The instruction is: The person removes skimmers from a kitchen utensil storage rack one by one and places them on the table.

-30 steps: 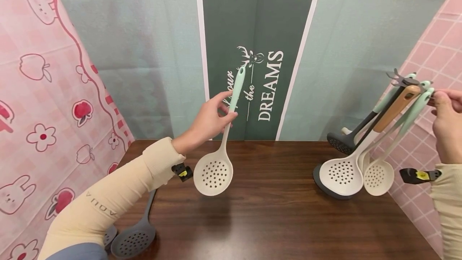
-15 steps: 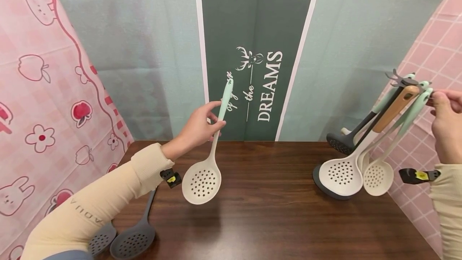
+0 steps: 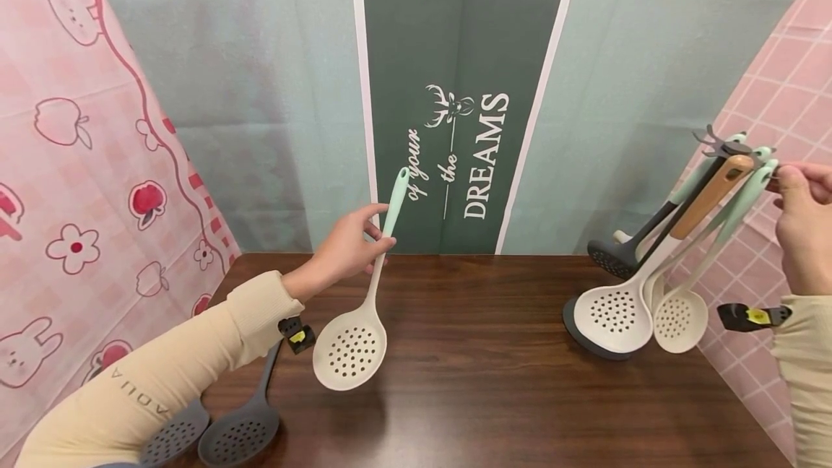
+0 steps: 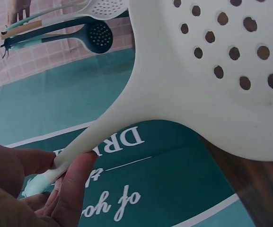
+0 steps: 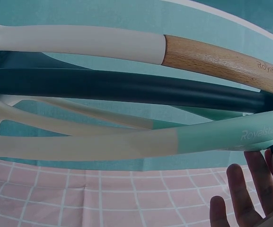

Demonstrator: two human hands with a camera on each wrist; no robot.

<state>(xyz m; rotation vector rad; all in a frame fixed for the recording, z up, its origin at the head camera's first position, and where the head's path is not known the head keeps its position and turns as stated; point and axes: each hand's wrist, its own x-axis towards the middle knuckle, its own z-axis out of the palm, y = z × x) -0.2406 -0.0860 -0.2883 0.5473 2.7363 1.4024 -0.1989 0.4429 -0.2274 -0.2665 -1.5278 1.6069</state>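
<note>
My left hand (image 3: 344,248) pinches a cream skimmer (image 3: 351,349) with a mint-green handle, thumb and fingers where the handle meets the shaft. Its round, hole-punched head hangs low over the table; in the left wrist view the skimmer (image 4: 160,90) fills the upper right. At the right, a dark rotating utensil stand (image 3: 718,141) carries several hanging utensils. My right hand (image 3: 806,222) pinches one of its hooks, beside the end of a mint-handled ladle (image 3: 681,320) with holes. In the right wrist view the right hand (image 5: 254,198) has its other fingers spread below that handle.
A white skimmer (image 3: 614,318) with a wooden handle and a dark slotted utensil (image 3: 614,257) hang from the stand. Two grey skimmers, one plainly showing as a grey skimmer (image 3: 240,432), lie at the table's front left. Cloth walls surround the brown table (image 3: 481,367).
My left hand has moved left and down with the skimmer, away from the printed lettering. The right hand and the stand have hardly moved.
</note>
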